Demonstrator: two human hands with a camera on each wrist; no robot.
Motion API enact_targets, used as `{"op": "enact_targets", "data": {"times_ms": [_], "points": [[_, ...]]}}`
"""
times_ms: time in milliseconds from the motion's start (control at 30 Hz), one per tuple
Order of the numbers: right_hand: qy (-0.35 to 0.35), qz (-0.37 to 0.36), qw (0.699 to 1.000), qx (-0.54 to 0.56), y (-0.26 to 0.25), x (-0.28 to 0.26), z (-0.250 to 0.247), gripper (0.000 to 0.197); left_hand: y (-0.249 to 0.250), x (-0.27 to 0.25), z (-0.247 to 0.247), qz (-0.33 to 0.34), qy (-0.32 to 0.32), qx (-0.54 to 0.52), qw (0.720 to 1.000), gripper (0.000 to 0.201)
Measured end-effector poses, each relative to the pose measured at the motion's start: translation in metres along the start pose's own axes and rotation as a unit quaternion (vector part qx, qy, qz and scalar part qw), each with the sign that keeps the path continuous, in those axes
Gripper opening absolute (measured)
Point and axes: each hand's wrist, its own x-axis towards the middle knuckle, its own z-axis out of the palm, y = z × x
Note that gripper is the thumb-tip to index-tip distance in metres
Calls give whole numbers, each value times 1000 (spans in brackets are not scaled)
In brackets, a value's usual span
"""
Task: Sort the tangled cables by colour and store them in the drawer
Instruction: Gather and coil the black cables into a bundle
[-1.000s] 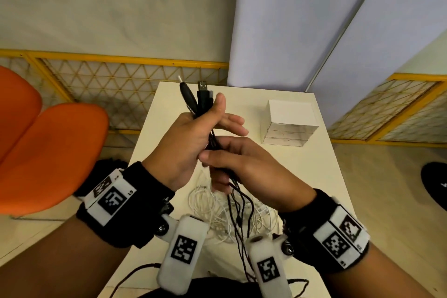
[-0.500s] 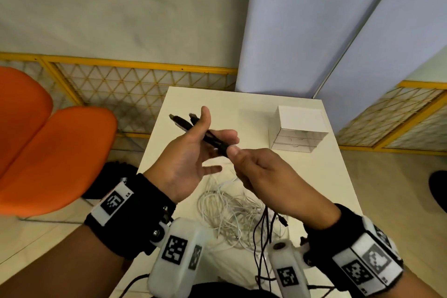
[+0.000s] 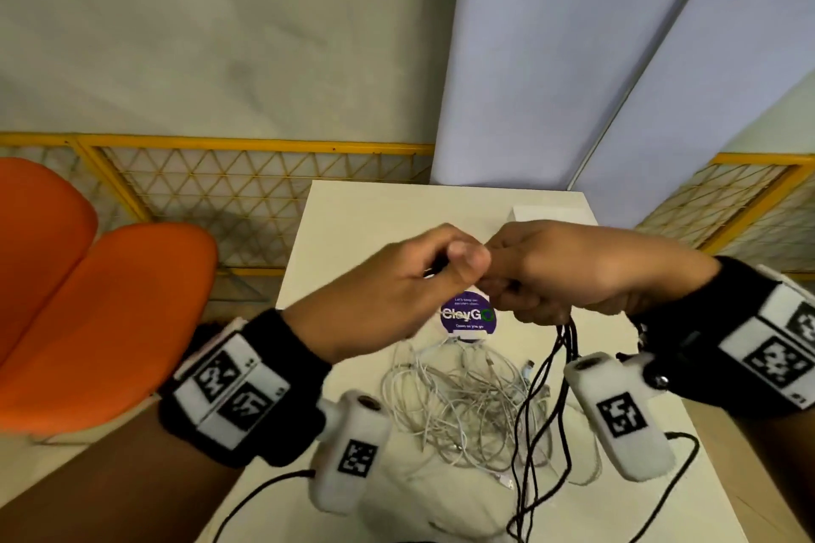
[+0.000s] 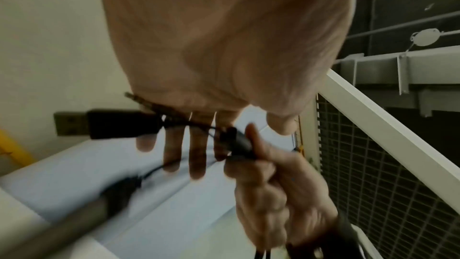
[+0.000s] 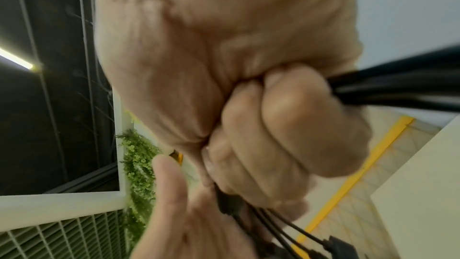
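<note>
The black cables [image 3: 553,370] are held above the table [image 3: 353,216], in front of the person. The right hand [image 3: 573,269] is fisted round the bundle; the strands hang from the underside of the fist down to the table's near edge. In the right wrist view, the curled fingers [image 5: 293,117] clamp the cables against the palm, and the plug ends project past the knuckles. The left hand [image 3: 397,282] meets the right hand thumb to thumb. In the left wrist view, its fingers [image 4: 196,145] are extended behind the plugs and its thumb stands apart from them; whether it pinches a plug cannot be told. A USB plug [image 4: 107,123] projects to the left of those fingers.

The white cables [image 3: 458,401] lie in a loose tangle on the table, below the hands. A purple sticker [image 3: 467,313] shows on the table just beyond the tangle. The drawer box [image 3: 547,212] stands at the far right of the table, mostly hidden by the right hand. An orange chair [image 3: 88,304] stands left of the table.
</note>
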Motion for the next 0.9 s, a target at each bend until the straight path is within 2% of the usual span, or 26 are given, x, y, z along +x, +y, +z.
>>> {"op": "enact_targets", "data": {"times_ms": [67,167,300,433,567,800,900], "points": [[0,1,1000,7,-12,-2,-4,57,5,3,4,-6,-6,-49,999,46],[6,7,999,35,-24,-10,-10,53,7,4,4,-14,-5,-133,991,70],[19,8,999,49,-30,-18,-22,51,16,6,10,-48,16,-204,978,65],[30,-40,993,109,-20,-35,-48,52,35,19,18,-42,59,-308,949,58],[39,-98,975,197,-3,-54,-70,49,57,38,30,-26,82,-393,916,56],[68,-146,925,343,10,-72,-94,50,86,69,81,14,107,-413,904,49],[57,-168,898,402,10,-75,-97,49,98,80,96,20,151,-411,899,48]]}}
